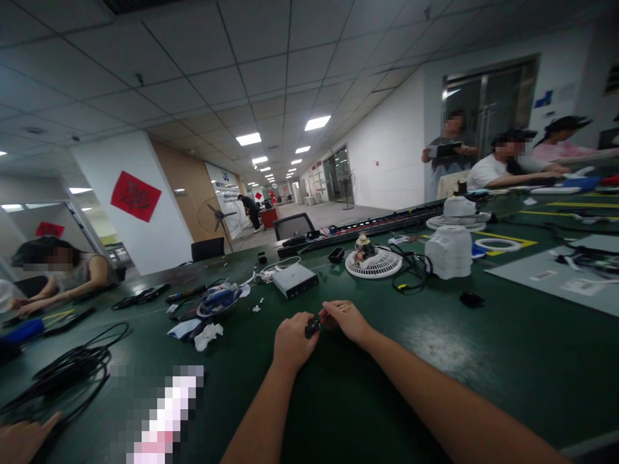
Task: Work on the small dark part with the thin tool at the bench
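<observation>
My left hand (296,338) is closed around a small dark, shiny piece (312,327), whose exact kind I cannot make out. Close by on the right, my right hand (345,319) has its fingers pinched together at the end of that piece; what sits between its fingertips is too small to name. Both hands are just above the green table. Beyond them lies a silver-grey box-shaped drive (296,280), and farther right a white fan grille (373,263) with a motor on it.
To the left are a blue item in a dish (217,299), crumpled white tissue (209,336) and coiled black cable (72,361). A white plastic housing (449,252) and a small black part (471,298) lie right. Another person's hand (29,439) is at bottom left.
</observation>
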A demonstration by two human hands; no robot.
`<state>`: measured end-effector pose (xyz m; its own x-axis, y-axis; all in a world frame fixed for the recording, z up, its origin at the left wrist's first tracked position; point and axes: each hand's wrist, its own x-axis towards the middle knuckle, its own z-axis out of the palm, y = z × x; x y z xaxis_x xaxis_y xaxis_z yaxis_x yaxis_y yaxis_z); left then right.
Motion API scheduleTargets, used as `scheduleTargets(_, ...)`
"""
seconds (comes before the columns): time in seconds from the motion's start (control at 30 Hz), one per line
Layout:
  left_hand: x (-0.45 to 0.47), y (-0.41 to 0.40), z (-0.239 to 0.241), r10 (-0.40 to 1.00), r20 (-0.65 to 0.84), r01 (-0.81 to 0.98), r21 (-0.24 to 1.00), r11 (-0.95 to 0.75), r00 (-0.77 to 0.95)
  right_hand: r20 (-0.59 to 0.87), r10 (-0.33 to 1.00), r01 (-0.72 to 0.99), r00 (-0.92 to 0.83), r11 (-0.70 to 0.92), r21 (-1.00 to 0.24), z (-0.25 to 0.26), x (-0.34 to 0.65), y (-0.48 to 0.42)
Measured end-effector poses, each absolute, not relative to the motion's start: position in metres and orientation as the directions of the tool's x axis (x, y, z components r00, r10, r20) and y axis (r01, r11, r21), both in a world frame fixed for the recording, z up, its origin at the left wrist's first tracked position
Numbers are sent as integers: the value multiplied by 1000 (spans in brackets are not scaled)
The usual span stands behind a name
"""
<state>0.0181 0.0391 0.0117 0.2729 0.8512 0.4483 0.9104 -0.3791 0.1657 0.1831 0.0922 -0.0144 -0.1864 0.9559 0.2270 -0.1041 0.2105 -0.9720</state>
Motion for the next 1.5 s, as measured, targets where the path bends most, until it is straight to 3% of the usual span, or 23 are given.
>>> scheduleTargets(0.1, 19, 39, 13, 859, 424, 918, 139, -373, 285, 234, 962, -57, -138, 228, -972, -13, 182, 90)
scheduleTargets(0.27, 18, 40, 10, 853, 450, 921, 143, -363, 266, 194, 963, -143, -189, 169, -975, -11, 182, 90)
scheduleTargets(0.4, 17, 42, 7, 844, 468, 919, 150, -366, 260, 226, 961, -67, -161, 218, -974, -12, 182, 91)
scheduleTargets(0.53, 18, 41, 8, 841, 466, 911, 152, -382, 275, 213, 961, -115, -178, 195, -974, -12, 182, 90)
scheduleTargets(0.93, 18, 40, 10, 862, 439, 919, 167, -357, 255, 227, 959, -31, -168, 225, -974, -14, 182, 92)
scheduleTargets(1.27, 18, 41, 10, 854, 451, 914, 168, -368, 261, 167, 956, -125, -239, 140, -982, -12, 180, 90)
scheduleTargets(1.5, 18, 40, 13, 887, 426, 936, 202, -287, 180, 311, 950, -47, 31, 312, -949, -6, 190, 89)
